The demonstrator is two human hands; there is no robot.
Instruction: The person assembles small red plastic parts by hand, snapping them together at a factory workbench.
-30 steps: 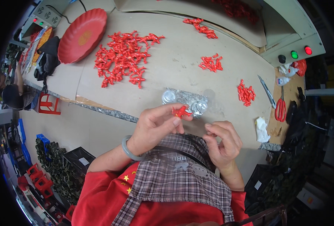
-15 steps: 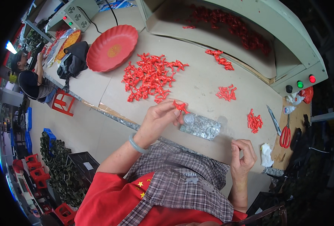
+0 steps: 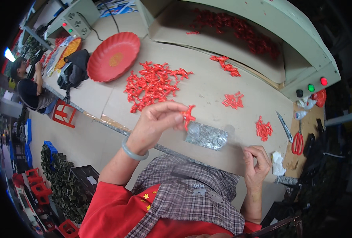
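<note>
Between the thumb and fingers of my left hand (image 3: pixel 162 119) is a small glossy red figurine (image 3: pixel 188 116) with spread limbs, held up above the table. My right hand (image 3: pixel 257 160) is closed in a pinch near the table's front edge; a thin, faint thing seems to stick out of it, too fine to name. Between the hands lies a grey speckled slab (image 3: pixel 206 136) with small clear round dishes (image 3: pixel 221 140) on it. A heap of similar red pieces (image 3: pixel 152 85) sits beyond my left hand. Smaller groups of red pieces (image 3: pixel 233 100) lie to the right, one (image 3: pixel 263 129) beyond my right hand.
A red scalloped plate (image 3: pixel 114 71) stands at the left. At the back, a pale open-fronted machine (image 3: pixel 299 51) has red pieces (image 3: pixel 239 29) inside. Tweezers (image 3: pixel 284 126), red-handled scissors (image 3: pixel 297 142) and a white crumpled tissue (image 3: pixel 278 163) lie right. Another person (image 3: pixel 29 89) sits far left.
The red figurine has turned in my left fingers and now stands more upright. The view has shifted slightly; my right hand keeps its pinch in nearly the same place.
</note>
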